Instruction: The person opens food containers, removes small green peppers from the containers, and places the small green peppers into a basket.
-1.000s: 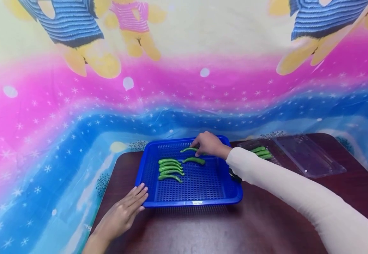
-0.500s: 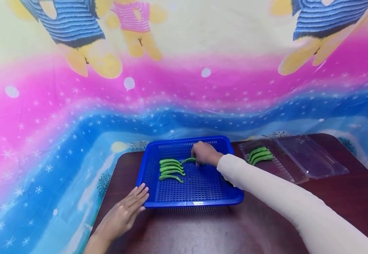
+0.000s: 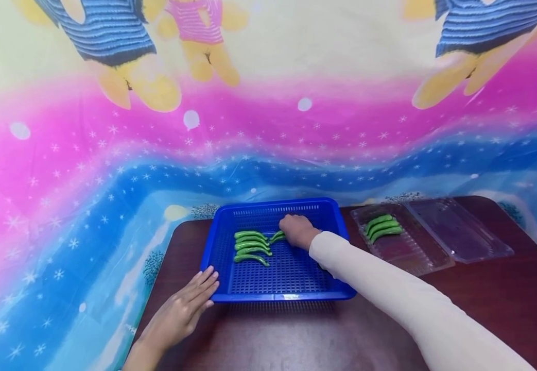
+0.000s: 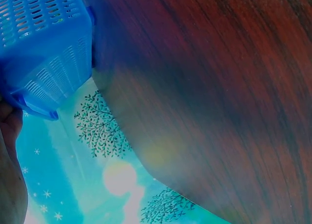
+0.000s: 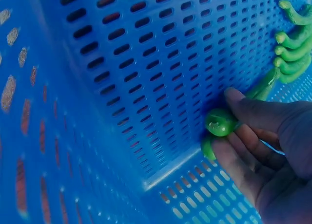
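Observation:
A row of several curved green chili peppers (image 3: 252, 246) lies in the left part of a blue perforated plastic basket (image 3: 287, 297). Inside the basket, right of that row, my right hand (image 3: 297, 232) pinches a green chili pepper (image 5: 220, 122) between thumb and fingers. Another green chili pepper (image 5: 208, 149) lies against it, mostly hidden by the fingers. My left hand (image 3: 182, 309) rests on the basket's near left corner with its fingers extended; only its edge shows in the left wrist view.
To the right, an opened clear plastic box (image 3: 416, 257) holds three green chili peppers (image 3: 383, 226), its lid (image 3: 460, 232) folded outward. The dark wooden table (image 3: 305, 335) has a patterned cloth (image 3: 268, 118) hanging behind it.
My right hand has brought a pepper down and toward me, beside the one right of the row. The sleeve has moved off the clear box. My left hand stays on the basket corner.

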A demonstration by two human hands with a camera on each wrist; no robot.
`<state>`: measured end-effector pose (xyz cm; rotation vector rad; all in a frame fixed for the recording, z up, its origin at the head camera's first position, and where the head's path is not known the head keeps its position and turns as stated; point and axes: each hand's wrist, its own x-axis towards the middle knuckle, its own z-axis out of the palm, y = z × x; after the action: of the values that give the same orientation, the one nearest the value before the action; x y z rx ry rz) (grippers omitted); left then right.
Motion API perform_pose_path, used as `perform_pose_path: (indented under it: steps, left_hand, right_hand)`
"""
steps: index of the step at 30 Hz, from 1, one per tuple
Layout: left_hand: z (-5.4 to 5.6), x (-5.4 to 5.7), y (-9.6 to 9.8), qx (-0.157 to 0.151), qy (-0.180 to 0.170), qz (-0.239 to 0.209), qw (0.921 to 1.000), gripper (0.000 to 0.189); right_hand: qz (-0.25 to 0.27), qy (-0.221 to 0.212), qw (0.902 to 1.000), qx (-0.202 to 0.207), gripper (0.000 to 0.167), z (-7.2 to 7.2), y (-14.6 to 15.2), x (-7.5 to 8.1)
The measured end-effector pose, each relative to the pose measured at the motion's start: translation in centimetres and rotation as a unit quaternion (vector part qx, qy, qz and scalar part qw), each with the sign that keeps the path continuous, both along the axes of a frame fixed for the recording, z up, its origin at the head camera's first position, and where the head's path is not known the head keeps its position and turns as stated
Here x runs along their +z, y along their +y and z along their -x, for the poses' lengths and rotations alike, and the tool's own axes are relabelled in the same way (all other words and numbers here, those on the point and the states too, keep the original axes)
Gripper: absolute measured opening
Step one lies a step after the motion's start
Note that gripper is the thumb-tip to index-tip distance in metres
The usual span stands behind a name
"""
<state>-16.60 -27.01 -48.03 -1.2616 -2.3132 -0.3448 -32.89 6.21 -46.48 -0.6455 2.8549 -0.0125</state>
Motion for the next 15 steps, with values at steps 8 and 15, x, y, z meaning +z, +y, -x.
perform_pose_path:
  steps: [8,15]
  left_hand:
    - [0.0,0.0,0.2,-0.004,-0.004,-0.003,1.0,0.046]
    - [0.0,0.0,0.1,-0.005,-0.003,-0.006,1.0,0.045]
  right_hand:
    - [-0.017,0.012,0.9997,-0.009,0.013,-0.2,0.0,-0.3]
    - [0.033,-0.01,0.9991,-0.023,0.049,0.4,0.9,0.6]
